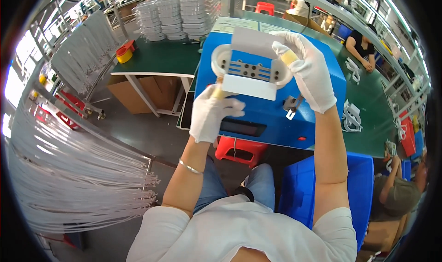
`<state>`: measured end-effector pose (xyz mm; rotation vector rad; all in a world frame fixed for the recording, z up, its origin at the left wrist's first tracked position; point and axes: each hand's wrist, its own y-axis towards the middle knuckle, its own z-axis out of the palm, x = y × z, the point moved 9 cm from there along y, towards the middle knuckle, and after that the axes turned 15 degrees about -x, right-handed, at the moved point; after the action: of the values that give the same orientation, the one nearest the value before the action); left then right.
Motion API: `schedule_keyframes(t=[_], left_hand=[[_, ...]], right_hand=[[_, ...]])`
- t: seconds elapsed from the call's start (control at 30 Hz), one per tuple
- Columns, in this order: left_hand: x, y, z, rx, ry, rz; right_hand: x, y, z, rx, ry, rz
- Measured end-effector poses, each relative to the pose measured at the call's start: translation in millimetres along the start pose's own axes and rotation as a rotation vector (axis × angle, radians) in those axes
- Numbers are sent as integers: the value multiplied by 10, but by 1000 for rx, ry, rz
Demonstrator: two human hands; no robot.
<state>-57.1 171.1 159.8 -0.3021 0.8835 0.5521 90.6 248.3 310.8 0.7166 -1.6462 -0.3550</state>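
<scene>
Both my hands wear white gloves with yellow tape on a finger. They are at a blue bench machine [271,112] with a slotted metal centre plate [251,70] between two white rounded ends. My left hand [207,114] is at the left end of the tilted white front flap [251,87]; its taped finger touches that end, while the other fingers stretch apart to the right. Along the right edge of the raised grey rear flap [253,41], my right hand [307,66] is closed, thumb in front and fingers curled over the top corner.
A small metal bracket [291,105] sits on the machine's right front. White coiled cables [352,117] lie on the green table [368,96]. A blue bin [359,174], red stool [240,150], racks of hanging cables [78,170] and stacked clear trays [177,13] stand around. Other people sit at right.
</scene>
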Motion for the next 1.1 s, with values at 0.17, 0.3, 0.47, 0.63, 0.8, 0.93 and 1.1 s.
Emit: schedule_keyframes(t=[0.17, 0.3, 0.47, 0.63, 0.8, 0.93, 1.1], left_hand=[[118, -63, 185, 233, -119, -145], [115, -16, 82, 121, 50, -176], [-307, -5, -196, 61, 481, 27], [-2465, -929, -1663, -1188, 942, 1445], [-3340, -1688, -2200, -1959, 1136, 1571], [-3641, -1626, -2451, -1915, 1353, 961], [-3779, -1874, -2214, -1754, 1768, 957]], right_hand=[[2, 74, 168, -52, 23, 8], [82, 65, 223, -5, -242, -114], [182, -179, -122, -222, -332, -294], [50, -574, -434, -240, -125, -165], [128, -698, -400, -110, -12, -166], [149, -783, -261, -27, 180, -162], [297, -884, -198, 9, 2, -213]])
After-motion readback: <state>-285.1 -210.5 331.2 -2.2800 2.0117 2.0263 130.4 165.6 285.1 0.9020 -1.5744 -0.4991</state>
